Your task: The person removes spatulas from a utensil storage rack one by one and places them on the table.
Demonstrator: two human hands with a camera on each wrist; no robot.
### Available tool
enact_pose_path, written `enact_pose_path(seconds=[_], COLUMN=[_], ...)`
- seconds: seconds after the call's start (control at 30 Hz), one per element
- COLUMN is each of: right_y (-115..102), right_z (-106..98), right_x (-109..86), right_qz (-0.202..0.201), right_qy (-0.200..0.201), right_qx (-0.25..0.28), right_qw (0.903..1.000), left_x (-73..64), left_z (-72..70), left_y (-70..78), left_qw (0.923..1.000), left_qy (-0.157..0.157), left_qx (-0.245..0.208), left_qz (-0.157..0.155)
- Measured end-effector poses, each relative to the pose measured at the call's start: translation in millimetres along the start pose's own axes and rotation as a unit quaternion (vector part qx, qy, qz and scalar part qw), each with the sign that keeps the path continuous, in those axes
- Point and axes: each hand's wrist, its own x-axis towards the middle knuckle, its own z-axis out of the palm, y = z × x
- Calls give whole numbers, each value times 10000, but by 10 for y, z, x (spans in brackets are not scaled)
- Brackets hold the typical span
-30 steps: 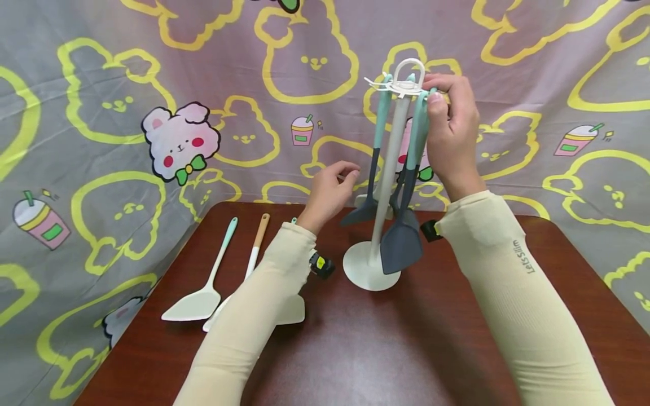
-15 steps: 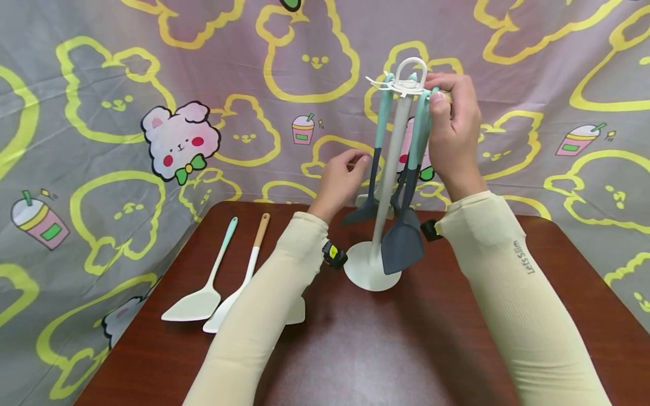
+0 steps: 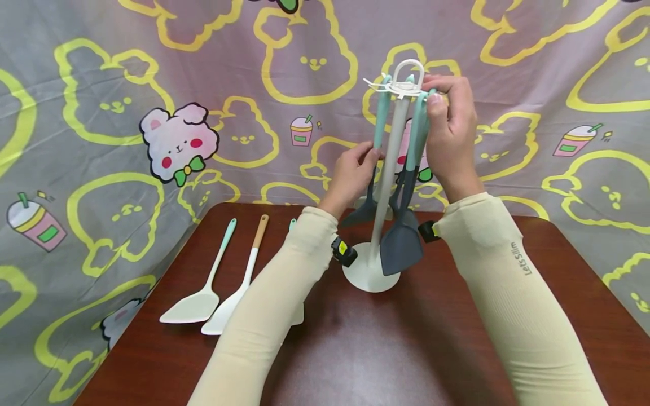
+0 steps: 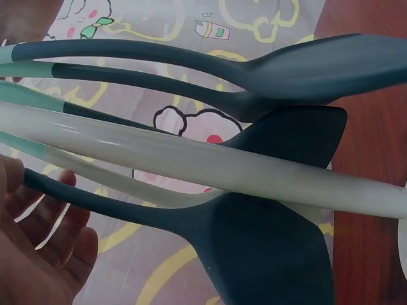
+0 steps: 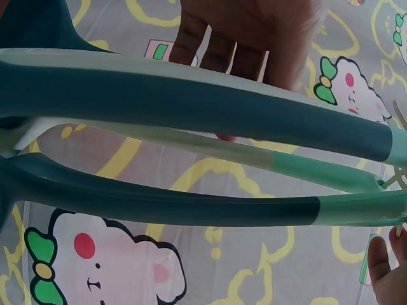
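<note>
A white utensil rack [image 3: 391,158] stands upright on its round base, hung with several dark-headed utensils with turquoise handles. My left hand [image 3: 351,176] is at the rack's left, thumb and fingers pinching a hanging spatula [image 4: 267,248] where its dark neck meets the handle. At the top right of the rack, my right hand [image 3: 453,132] pinches the handle end of a spatula [image 3: 401,250] by its hook. Behind the post in the left wrist view hangs a pale utensil [image 4: 137,187], partly hidden. The right hand's fingers also touch the rack's top ring.
On the table's left lie a white spatula with a turquoise handle [image 3: 192,307] and a white spatula with a wooden handle [image 3: 251,262]. A third pale spatula [image 3: 297,316] is mostly hidden by the left sleeve. A patterned cloth [image 3: 244,113] hangs behind the brown table [image 3: 431,349].
My left hand has moved right and slightly up, from beside the rack to the left hanging spatula, which it now pinches. The right hand has stayed at the rack's top.
</note>
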Motion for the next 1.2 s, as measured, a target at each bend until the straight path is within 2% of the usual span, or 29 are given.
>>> enact_pose_path(seconds=[0.57, 0.87, 1.1, 1.2], right_y=[-29, -68, -73, -62], right_z=[-5, 25, 12, 4], right_x=[31, -17, -5, -5], right_qz=[-51, 271, 263, 98], right_qy=[-40, -15, -11, -40], right_qx=[-19, 80, 65, -4], right_qw=[10000, 9996, 9996, 9999], left_x=[-22, -74, -51, -46], left_z=[15, 35, 24, 16], left_y=[-32, -78, -59, -63], left_qw=[9999, 9995, 9995, 9994], left_qy=[114, 269, 274, 303], left_qx=[-16, -37, 3, -6], left_qz=[122, 157, 173, 194])
